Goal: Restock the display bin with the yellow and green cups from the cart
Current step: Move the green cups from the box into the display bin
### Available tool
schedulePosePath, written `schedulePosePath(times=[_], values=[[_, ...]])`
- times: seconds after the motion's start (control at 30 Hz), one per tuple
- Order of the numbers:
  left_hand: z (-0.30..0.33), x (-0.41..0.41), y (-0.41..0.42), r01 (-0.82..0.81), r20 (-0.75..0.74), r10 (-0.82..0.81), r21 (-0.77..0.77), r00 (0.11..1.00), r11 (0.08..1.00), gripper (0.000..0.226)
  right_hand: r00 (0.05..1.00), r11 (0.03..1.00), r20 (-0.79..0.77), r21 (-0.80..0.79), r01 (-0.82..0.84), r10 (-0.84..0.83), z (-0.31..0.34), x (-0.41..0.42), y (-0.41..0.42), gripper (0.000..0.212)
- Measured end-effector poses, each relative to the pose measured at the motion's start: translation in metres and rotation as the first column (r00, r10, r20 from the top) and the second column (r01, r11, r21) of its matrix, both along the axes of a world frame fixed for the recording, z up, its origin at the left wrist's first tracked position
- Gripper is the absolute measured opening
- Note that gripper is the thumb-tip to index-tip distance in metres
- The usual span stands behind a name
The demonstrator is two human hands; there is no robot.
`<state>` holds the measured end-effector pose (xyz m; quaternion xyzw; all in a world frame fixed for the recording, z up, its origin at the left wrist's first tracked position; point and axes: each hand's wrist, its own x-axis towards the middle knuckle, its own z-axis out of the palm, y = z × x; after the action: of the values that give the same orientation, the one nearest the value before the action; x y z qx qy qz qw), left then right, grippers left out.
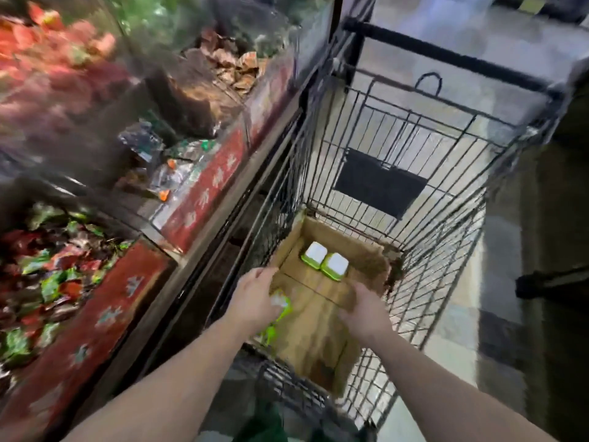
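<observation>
Both hands reach into the cart's cardboard box (318, 317): left hand (255, 298), fingers clamped on a green cup (282, 303); right hand (363, 309), finger state unclear; two cups (325, 261) beyond.

Cart (398, 148) looks like thin black-coated metal wire to me, slightly shiny. Box (318, 317) inside it is plain brown cardboard, matt and scuffed. The cups (323, 261) read as smooth glossy green plastic with white lids. Bins on my left hold crinkly, shiny foil-looking wrappers (54, 282).
</observation>
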<state>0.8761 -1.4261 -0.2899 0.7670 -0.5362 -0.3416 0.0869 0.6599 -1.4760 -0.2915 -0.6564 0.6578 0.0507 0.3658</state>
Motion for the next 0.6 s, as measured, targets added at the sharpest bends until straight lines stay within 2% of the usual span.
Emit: schedulePosePath(times=[0.1,0.27,0.33,0.47,0.6], values=[[-0.032,0.005,0.001,-0.063,-0.022,0.066,0.107,0.998,0.992,0.082,0.997,0.991,0.026,0.109,-0.076,0.074,-0.047,0.017,-0.013,0.07],[-0.08,-0.001,0.012,-0.172,-0.06,0.182,0.135,0.981,0.976,0.084,0.98,0.926,0.065,0.321,-0.199,0.188,-0.129,0.051,-0.017,0.071],[-0.098,-0.004,0.016,-0.188,-0.053,0.197,0.149,0.979,0.971,0.084,0.983,0.912,0.07,0.366,-0.184,0.17,-0.157,0.066,-0.018,0.067],[-0.129,-0.006,0.028,-0.274,-0.016,0.284,0.218,0.959,0.937,0.088,0.986,0.907,0.068,0.385,-0.168,0.154,-0.207,0.089,-0.02,0.046],[-0.145,-0.006,0.029,-0.269,0.024,0.272,0.263,0.962,0.927,0.095,0.994,0.904,0.031,0.413,-0.109,0.105,-0.237,0.099,-0.027,0.041]])
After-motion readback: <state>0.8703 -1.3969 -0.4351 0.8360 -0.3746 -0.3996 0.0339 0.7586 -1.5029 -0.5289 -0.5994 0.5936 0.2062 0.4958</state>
